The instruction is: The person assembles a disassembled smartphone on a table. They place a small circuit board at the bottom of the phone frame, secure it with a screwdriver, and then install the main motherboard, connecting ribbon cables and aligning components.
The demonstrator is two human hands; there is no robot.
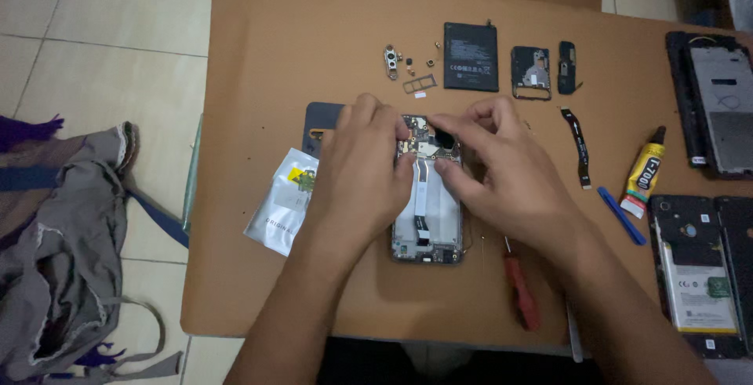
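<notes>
An opened phone frame [427,220] lies face down on the brown cardboard sheet [267,56], its white interior and a flat ribbon cable showing. My left hand [361,169] rests on the frame's upper left, fingertips pressing on the circuit board [420,138] at its top. My right hand [494,161] comes in from the right, with thumb and fingers pinching at the same board area. Whether either hand holds a small part is hidden by the fingers.
Behind the phone lie a black battery [471,57], two black covers [531,73], a SIM tray and small screws [408,67]. A flex cable [579,146], glue tube [645,173], blue pry tool [621,215], red screwdriver [522,291], silver pouch [284,201] and other opened phones [702,275] surround it.
</notes>
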